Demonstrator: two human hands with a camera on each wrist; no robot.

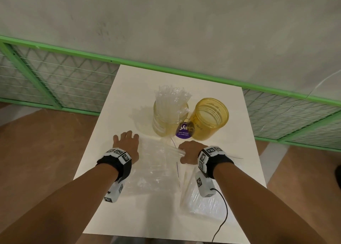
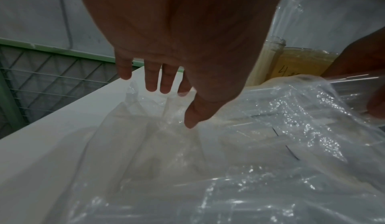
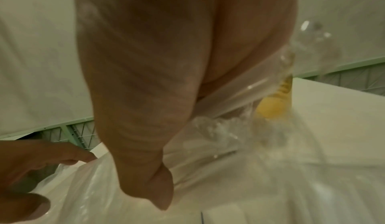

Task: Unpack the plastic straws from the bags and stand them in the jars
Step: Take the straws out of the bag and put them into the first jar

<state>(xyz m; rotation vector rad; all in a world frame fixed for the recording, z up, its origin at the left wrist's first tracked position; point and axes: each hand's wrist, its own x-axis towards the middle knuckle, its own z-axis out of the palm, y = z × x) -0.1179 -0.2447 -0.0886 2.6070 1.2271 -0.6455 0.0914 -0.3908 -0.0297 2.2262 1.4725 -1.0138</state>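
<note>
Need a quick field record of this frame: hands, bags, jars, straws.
left hand: fingers spread and straight, on the far left corner of the open bag
right hand: grips a bundle of clear straws at the bag mouth
open bag: clear plastic, lies flat on the white table between the hands
second bag: near right, under the right wrist
left jar: upright, holds straws
right jar: yellow, upright, empty
purple label: between the jars
</note>
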